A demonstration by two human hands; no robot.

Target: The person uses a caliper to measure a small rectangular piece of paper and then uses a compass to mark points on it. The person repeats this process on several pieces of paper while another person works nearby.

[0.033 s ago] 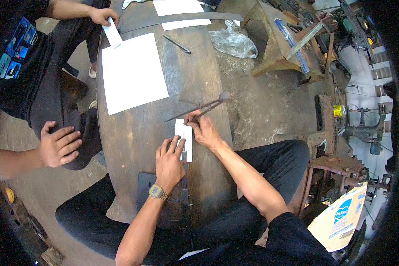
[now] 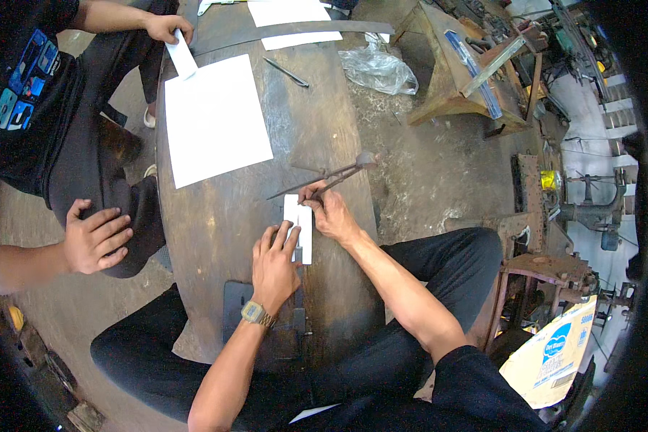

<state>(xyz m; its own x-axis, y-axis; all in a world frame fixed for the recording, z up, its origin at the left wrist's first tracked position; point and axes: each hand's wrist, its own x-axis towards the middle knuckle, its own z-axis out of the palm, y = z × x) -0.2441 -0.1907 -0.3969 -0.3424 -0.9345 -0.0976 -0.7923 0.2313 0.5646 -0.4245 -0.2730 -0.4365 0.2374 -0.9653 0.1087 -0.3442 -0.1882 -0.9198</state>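
Observation:
A narrow white strip (image 2: 307, 241) lies lengthwise in front of me on the dark wooden table (image 2: 223, 216). My left hand (image 2: 272, 265), with a watch on its wrist, rests on the strip's left side, fingers stretched out and pressing down. A small dark grey metal piece (image 2: 298, 255) shows beside its fingers; most of it is hidden. My right hand (image 2: 331, 216) grips one leg of rusty metal dividers (image 2: 345, 171) near its point, at the strip's far end. The other leg points left above the table, and the joint end sticks out to the right.
A large white sheet (image 2: 216, 122) and a pen (image 2: 286, 72) lie farther off. Across the table's far part runs a long metal strip (image 2: 288, 29). At the left, another person's hand (image 2: 169, 29) holds a white strip (image 2: 182, 59). A dark flat object (image 2: 237, 302) lies near my left wrist.

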